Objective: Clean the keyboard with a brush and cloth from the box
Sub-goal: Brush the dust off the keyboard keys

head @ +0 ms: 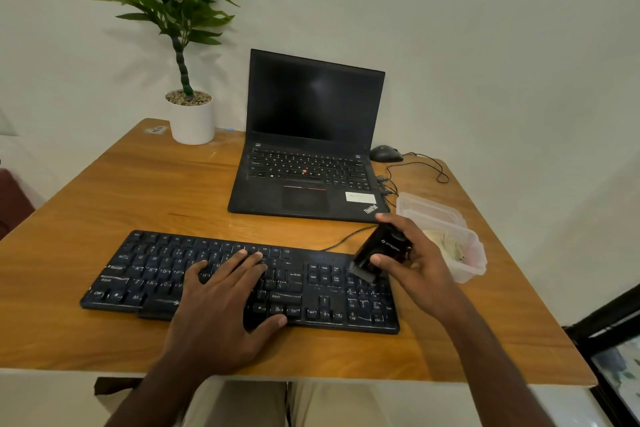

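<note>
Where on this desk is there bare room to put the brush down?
Bare wood lies left of the open black laptop, between the white plant pot and the black external keyboard, and along the near table edge. It is crowded on the right, around the clear plastic box, cables and black mouse.

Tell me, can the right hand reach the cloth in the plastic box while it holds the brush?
Probably not without letting go: the right hand grips the brush, so its fingers are occupied. The box sits open just beside it, and nothing covers the cloth.
</note>
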{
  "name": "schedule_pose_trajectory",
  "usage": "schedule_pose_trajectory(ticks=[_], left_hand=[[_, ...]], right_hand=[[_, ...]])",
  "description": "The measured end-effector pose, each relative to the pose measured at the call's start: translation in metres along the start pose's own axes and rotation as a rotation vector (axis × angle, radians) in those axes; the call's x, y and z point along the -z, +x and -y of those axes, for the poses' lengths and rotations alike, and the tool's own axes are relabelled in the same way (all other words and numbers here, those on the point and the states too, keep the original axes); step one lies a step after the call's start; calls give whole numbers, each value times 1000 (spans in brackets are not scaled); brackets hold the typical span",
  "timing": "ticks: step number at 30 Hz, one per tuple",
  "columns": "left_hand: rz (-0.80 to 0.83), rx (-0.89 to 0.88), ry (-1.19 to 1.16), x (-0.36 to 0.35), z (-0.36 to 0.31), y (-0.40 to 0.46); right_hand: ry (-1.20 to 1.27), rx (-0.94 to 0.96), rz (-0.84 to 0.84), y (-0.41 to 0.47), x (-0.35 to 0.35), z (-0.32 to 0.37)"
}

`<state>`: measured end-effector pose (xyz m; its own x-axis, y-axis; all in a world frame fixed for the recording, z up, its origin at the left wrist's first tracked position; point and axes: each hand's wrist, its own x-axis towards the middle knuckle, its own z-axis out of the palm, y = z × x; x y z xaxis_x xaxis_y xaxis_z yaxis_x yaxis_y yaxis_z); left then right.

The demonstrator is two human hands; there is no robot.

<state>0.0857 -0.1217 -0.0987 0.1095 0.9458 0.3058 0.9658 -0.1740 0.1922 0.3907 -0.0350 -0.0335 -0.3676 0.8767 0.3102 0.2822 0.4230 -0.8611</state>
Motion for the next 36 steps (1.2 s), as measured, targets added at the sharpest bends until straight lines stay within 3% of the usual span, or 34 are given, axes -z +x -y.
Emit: schedule_pose_trajectory(ticks=[3, 7, 15, 20, 24, 31, 36], left_hand=[[2, -6, 2, -1, 1, 0], [1, -2, 7, -1, -1, 1], [17, 3, 3, 3, -2, 0], [14, 10, 1, 3, -2, -1], [10, 8, 6, 3, -2, 0], [14, 10, 12, 2, -2, 1], [11, 9, 1, 2, -2, 0]], right_hand=[[-106, 1, 115, -7, 14, -6], [-218, 3, 116, -5, 35, -7], [-101, 28, 73, 0, -20, 0], [-228, 20, 196, 3, 7, 1], [-293, 7, 150, 5, 31, 1], [-194, 37, 117, 3, -25, 4], [-203, 41, 172, 7, -12, 8]])
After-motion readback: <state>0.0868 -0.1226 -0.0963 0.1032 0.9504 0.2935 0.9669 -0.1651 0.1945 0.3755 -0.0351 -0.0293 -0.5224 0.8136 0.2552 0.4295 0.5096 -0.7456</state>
